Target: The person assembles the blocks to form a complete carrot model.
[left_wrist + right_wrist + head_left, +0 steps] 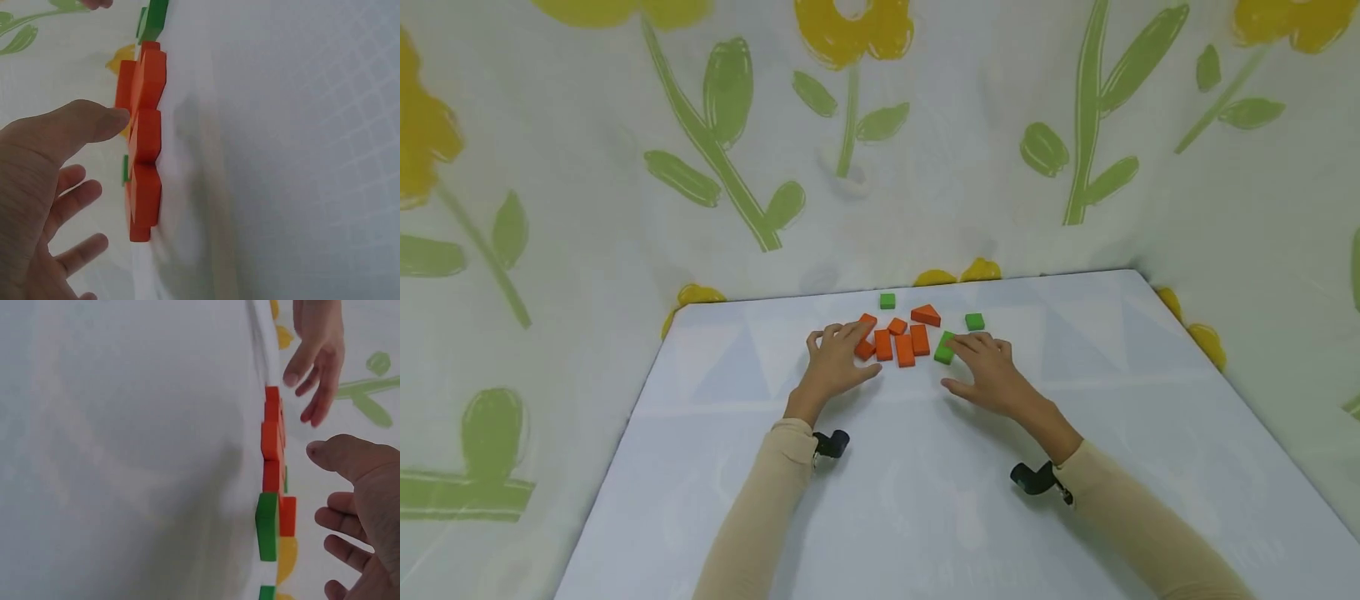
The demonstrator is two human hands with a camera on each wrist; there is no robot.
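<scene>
A cluster of orange blocks (905, 350) lies on the white table between my two hands. Among them is a wedge-shaped orange block (926, 315) toward the back. My left hand (833, 365), fingers spread, is over the left end of the cluster and partly covers an orange block (865, 349). To the right, my right hand (991, 375) has its fingertips over a longer green block (944, 350), thumb held apart. In the left wrist view, a gap shows between the thumb and fingers of the left hand (56, 187), with nothing gripped. The right hand (362, 512) likewise holds nothing.
Two small green blocks lie apart from the cluster: one green block (887, 301) near the back edge, another green block (974, 322) behind my right hand. A flower-patterned cloth (940, 167) hangs behind the table (895, 500). Each wrist carries a black camera (832, 444).
</scene>
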